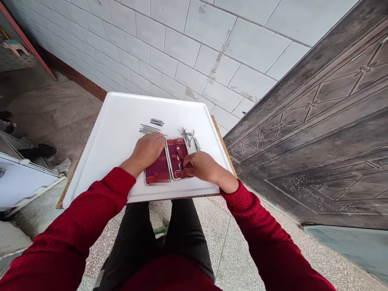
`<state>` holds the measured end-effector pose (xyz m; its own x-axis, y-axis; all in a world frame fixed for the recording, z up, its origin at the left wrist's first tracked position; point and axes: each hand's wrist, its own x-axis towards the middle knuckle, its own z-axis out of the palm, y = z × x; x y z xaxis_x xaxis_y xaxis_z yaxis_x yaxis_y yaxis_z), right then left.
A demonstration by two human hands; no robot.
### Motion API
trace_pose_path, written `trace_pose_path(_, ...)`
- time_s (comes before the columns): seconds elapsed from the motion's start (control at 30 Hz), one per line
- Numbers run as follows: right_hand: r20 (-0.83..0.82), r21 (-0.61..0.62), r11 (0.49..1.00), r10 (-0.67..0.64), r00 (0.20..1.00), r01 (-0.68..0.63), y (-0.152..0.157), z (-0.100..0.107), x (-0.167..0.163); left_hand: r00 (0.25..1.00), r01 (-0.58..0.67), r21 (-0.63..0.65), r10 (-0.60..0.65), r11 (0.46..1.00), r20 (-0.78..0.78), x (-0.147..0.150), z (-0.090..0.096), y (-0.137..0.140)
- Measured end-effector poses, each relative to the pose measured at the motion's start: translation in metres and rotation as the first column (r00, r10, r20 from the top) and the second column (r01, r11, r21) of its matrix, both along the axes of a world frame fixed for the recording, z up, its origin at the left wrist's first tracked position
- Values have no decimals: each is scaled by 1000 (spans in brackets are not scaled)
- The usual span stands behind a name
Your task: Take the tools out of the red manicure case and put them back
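Note:
A manicure case [157,166] with a dark red lining lies unfolded on the white tabletop. My left hand [148,149] lies over the upper part of its left half, fingers curled at the rim and their tips hidden. Small scissors [178,173] sit in the right half, points up, beneath a red leather flap [180,152]. Beside their handle loops my right hand [198,165] is closed in a pinch, thumb against forefinger. Its fingers hide part of the scissors and the case's right edge.
Beyond the case lie slim metal tools [148,129], a small stack of metal pieces [157,121], nippers [188,135] and a nail clipper [197,144]. The white tabletop [112,133] has a raised rim. A tiled wall [182,52] stands behind, a patterned metal door [318,113] at right.

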<state>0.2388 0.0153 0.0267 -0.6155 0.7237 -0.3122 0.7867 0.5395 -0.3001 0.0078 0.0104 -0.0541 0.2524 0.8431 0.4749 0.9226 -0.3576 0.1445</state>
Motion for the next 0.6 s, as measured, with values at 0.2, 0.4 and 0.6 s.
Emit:
trace_pose_path(0.2, -101, -308, 947, 65, 993, -93, 24, -5, 3, 1000, -1, 4, 1, 1000, -1, 0, 1, -1)
trace_pose_path(0.4, -150, -528, 820, 168, 974, -222, 37, -7, 14, 1000, -3, 3, 3, 1000, 4, -1, 0, -1)
trace_pose_path(0.6, -309, -596, 785, -29, 951, -169, 52, 0, 42, 1000, -9, 14, 9, 1000, 6, -2, -1, -1)
